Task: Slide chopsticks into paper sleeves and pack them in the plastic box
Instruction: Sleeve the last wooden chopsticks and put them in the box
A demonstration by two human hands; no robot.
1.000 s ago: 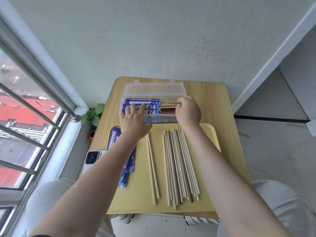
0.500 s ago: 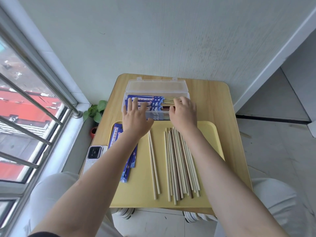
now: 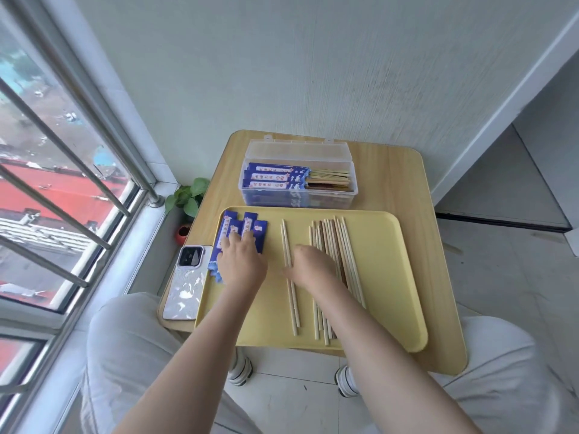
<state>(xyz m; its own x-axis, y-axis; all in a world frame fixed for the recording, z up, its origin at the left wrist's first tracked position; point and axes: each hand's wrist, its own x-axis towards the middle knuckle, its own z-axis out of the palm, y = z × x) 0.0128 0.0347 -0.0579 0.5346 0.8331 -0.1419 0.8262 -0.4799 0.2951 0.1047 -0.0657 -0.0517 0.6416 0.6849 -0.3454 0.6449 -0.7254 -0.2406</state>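
While both hands work over the yellow tray (image 3: pixel 385 277), the left hand (image 3: pixel 241 261) lies palm-down on the fanned blue paper sleeves (image 3: pixel 242 228) at the tray's left edge, its fingers (image 3: pixel 233 238) spread and pressing flat on the stack. The right hand (image 3: pixel 313 267) rests between the separate pair of chopsticks (image 3: pixel 289 277) just left of its fingers and the main bundle of loose chopsticks (image 3: pixel 336 245) under and to the right of them; whether those fingers pinch a stick cannot be told, as they curl downward out of sight.

Beyond both sets of fingers, past the tray's far rim, the clear plastic box (image 3: pixel 299 180) stands open on the counter (image 3: pixel 404 183), lid tilted back, holding sleeved chopsticks (image 3: pixel 275 177) with bare ends pointing right. The box almost touches the tray's far rim.

To the right of the bundle, bare tray surface extends to the right rim. A phone (image 3: pixel 188 280) lies left of the left hand, beside the tray's left edge, near the counter's left edge. A potted plant (image 3: pixel 188 195) sits below the counter's left side, by the window bars (image 3: pixel 62 170).
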